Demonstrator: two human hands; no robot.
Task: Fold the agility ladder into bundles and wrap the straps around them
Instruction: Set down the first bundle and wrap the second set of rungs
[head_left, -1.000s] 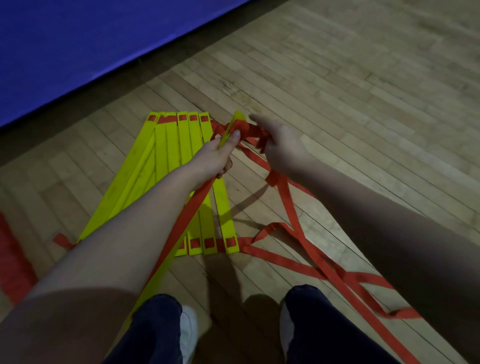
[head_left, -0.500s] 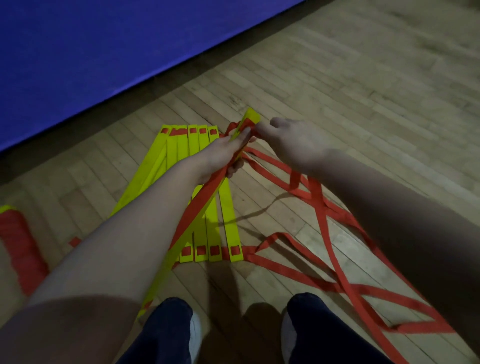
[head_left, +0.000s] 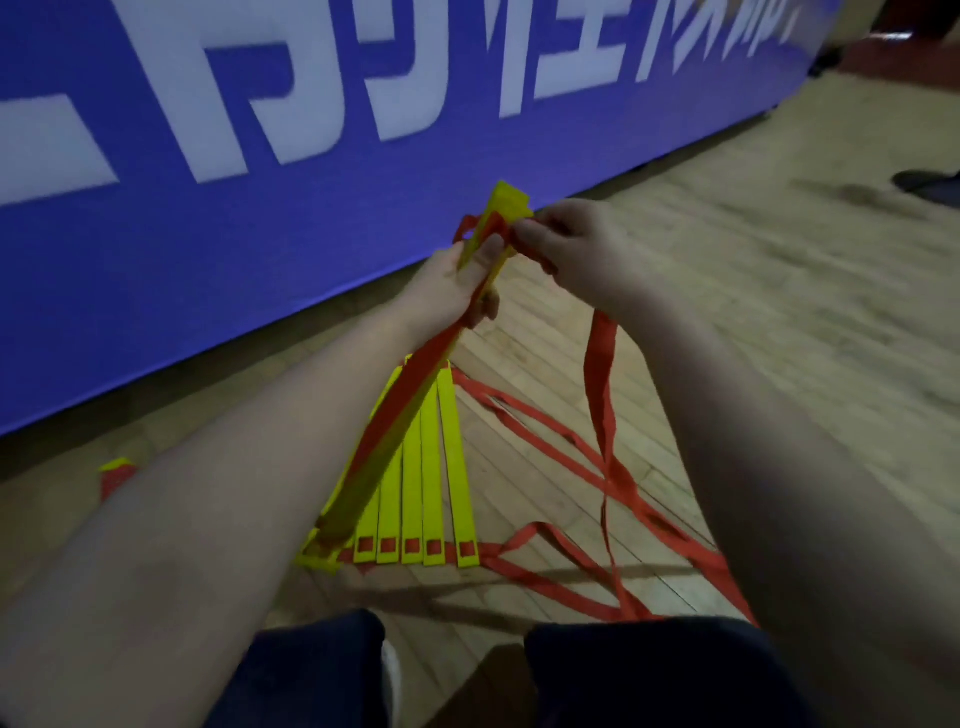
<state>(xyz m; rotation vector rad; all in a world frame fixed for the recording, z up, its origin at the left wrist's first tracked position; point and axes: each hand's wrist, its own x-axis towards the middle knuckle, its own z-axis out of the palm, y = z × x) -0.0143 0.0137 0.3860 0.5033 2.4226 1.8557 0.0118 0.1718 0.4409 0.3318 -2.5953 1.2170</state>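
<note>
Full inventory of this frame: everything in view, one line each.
raised rung: one, yellow, slanted up off the floor
flat rungs: at least five, yellow, side by side on the floor
straps: red, loose on the floor right of the flat rungs, one hanging
small bundle: one, red and yellow, left, partly hidden
banner: one, blue with white lettering, behind
floor: wood planks
dark object: one, far right, unclear
left hand: grips raised rung
right hand: pinches straps at the rung's top
legs: two, dark trousers, bottom
</note>
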